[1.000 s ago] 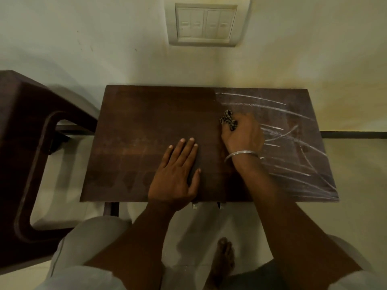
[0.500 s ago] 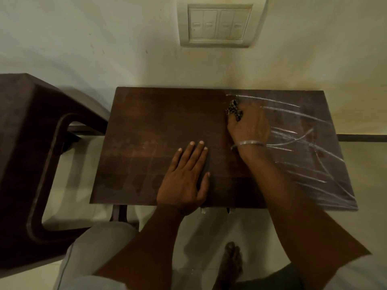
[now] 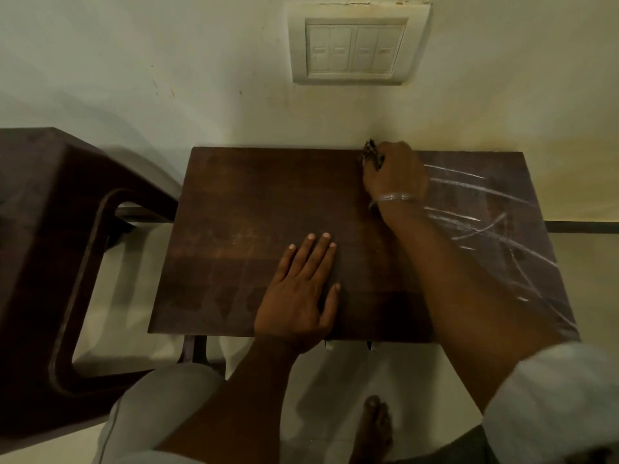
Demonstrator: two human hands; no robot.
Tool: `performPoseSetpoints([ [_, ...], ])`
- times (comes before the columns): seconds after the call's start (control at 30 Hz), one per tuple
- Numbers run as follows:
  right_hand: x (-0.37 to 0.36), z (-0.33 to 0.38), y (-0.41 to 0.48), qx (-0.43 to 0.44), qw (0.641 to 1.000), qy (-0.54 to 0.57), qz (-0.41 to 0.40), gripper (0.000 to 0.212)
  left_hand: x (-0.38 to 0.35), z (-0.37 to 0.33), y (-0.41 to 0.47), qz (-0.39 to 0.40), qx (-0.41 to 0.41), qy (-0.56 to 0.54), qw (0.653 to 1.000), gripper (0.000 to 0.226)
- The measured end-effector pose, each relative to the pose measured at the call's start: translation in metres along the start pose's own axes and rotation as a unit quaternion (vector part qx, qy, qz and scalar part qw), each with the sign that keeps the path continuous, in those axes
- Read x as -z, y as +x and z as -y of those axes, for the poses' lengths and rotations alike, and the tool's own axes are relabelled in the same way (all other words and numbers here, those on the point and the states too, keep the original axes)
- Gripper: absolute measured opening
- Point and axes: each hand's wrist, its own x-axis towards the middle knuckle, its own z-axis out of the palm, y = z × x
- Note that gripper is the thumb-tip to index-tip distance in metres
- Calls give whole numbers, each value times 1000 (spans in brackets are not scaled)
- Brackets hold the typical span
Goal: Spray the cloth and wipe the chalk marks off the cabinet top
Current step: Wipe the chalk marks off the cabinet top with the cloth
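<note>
Right hand (image 3: 395, 175) clenched around a bunched patterned cloth (image 3: 371, 158), pressed on the cabinet top (image 3: 254, 209) at its far edge against the wall, about mid-width. Chalk marks (image 3: 495, 229) cover the cabinet top's right portion, right of that hand; left portion is bare dark wood. Left hand (image 3: 299, 296) released, fingers spread, palm flat on the cabinet top near its front edge. Dark wooden stool (image 3: 50, 249) left of the cabinet top.
</note>
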Motion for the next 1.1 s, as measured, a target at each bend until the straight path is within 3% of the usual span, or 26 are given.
performPoseSetpoints([
  [0.13,5,-17,-26,-7,999,-20,-24,29,-1,0,0,-2,0,-1,1000,61],
  [0.4,0,-12,19,-7,1000,3,-21,27,-2,1,0,1,-1,6,1000,61],
  [0.63,9,-32,-30,-8,999,-24,-38,23,-3,0,0,6,0,12,1000,62],
  [0.9,14,-19,19,-5,1000,13,-15,25,-4,-2,1,4,-1,22,1000,62],
  [1.1,13,-34,-28,-19,999,-7,-44,25,-6,-3,1,-5,-3,24,1000,62],
])
